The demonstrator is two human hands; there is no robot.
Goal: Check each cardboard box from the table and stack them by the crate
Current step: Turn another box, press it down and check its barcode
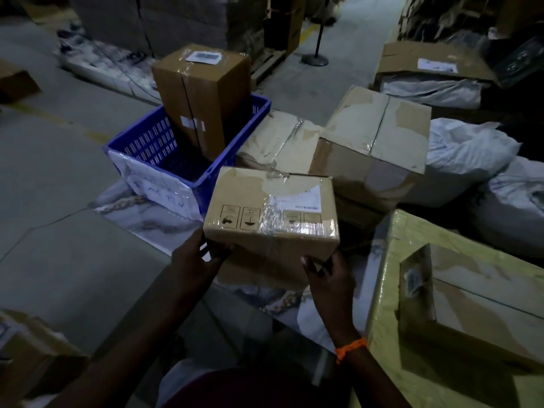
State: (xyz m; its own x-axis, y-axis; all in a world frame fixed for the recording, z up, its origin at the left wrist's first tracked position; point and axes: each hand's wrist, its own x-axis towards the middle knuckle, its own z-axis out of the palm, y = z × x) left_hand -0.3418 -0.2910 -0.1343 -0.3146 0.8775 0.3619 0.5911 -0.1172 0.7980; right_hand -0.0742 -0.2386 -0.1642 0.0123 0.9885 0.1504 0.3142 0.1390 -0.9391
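A taped cardboard box [272, 212] with a torn white label and handling symbols sits on another flat box [259, 273] in front of me. My left hand [195, 257] grips its lower left corner. My right hand [328, 275] holds its lower right corner, thumb on the front face. Just behind stands a blue plastic crate [164, 148] with a tall brown box [203, 98] upright inside it. To the crate's right, a large worn box [374, 142] lies tilted on a crumpled flat box [279, 139].
A yellow-wrapped table [391, 290] at right carries another cardboard box [471, 307]. White sacks [468, 154] lie at right, an open box [432, 64] behind them. A stanchion post [315, 58] stands in the aisle. More boxes [26, 348] sit at lower left.
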